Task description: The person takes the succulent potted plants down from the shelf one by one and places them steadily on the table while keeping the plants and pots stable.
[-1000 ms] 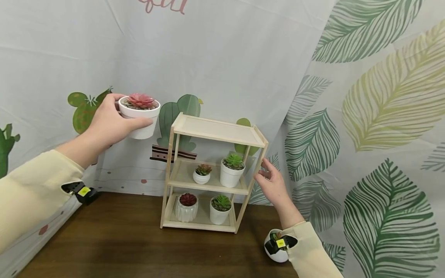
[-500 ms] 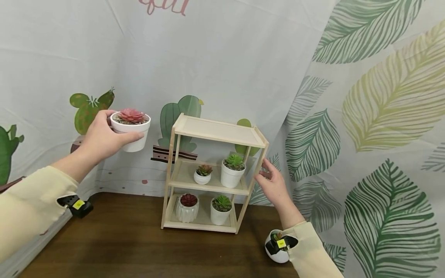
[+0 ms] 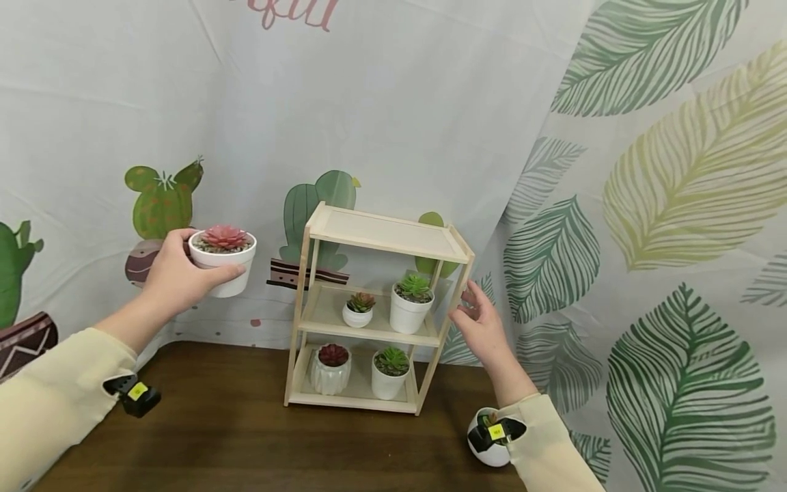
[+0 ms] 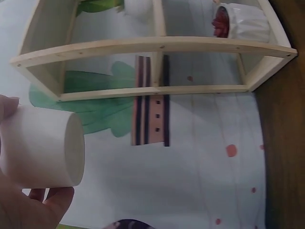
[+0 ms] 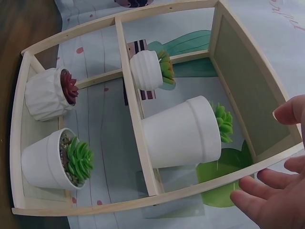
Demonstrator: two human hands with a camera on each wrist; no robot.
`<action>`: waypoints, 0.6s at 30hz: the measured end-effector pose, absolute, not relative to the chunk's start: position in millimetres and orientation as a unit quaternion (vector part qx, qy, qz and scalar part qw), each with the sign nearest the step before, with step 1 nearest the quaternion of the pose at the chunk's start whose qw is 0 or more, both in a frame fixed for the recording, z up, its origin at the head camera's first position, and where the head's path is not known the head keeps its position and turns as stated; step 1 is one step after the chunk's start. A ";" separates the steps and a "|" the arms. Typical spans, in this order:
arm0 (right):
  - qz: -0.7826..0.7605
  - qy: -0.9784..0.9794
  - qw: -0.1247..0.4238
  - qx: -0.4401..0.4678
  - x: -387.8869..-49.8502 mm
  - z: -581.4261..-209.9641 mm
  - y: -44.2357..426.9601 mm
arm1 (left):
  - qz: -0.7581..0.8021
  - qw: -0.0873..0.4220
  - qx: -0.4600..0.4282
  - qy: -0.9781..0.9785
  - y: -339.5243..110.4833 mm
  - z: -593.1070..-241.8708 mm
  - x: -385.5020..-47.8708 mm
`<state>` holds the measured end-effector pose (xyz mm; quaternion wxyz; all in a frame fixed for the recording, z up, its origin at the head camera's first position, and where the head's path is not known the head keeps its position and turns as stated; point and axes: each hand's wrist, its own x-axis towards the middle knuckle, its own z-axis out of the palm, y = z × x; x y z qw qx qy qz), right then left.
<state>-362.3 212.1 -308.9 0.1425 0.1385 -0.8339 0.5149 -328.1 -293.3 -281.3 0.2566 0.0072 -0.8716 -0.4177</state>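
Note:
My left hand (image 3: pixel 178 273) grips a white pot (image 3: pixel 229 273) with a pink succulent, held in the air left of the wooden shelf (image 3: pixel 387 231). In the left wrist view the same pot (image 4: pixel 43 148) shows its smooth side and base. My right hand (image 3: pixel 482 324) is at the shelf's right side post, fingers loosely bent; in the right wrist view its fingertips (image 5: pixel 252 188) lie at the wooden edge. On the middle tier stand a small ribbed pot (image 3: pixel 357 314) and a larger pot with a green succulent (image 3: pixel 408 314).
The bottom tier holds a fluted pot with a dark red succulent (image 3: pixel 330 376) and a white pot with a green one (image 3: pixel 389 383). Another white pot (image 3: pixel 492 454) stands on the brown table (image 3: pixel 277 451), partly hidden by the right wrist. Printed cloth hangs behind.
My left hand has lowered the pink succulent's pot and moved it slightly left. The right hand and the shelf have stayed in place.

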 end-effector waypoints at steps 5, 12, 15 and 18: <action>0.522 -0.830 0.140 0.137 -361.1 -309.0 211.4 | -0.419 0.262 0.018 -0.869 -301.5 -302.1 -329.4; 0.523 -0.830 0.143 0.130 -361.6 -308.7 208.8 | -0.417 0.281 0.030 -0.864 -311.7 -328.2 -325.7; 0.534 -0.823 0.145 0.128 -361.9 -308.4 207.0 | -0.418 0.295 0.028 -0.858 -313.9 -338.7 -323.8; 0.556 -0.810 0.144 0.120 -362.7 -308.3 204.6 | -0.419 0.304 0.032 -0.855 -315.2 -350.3 -322.5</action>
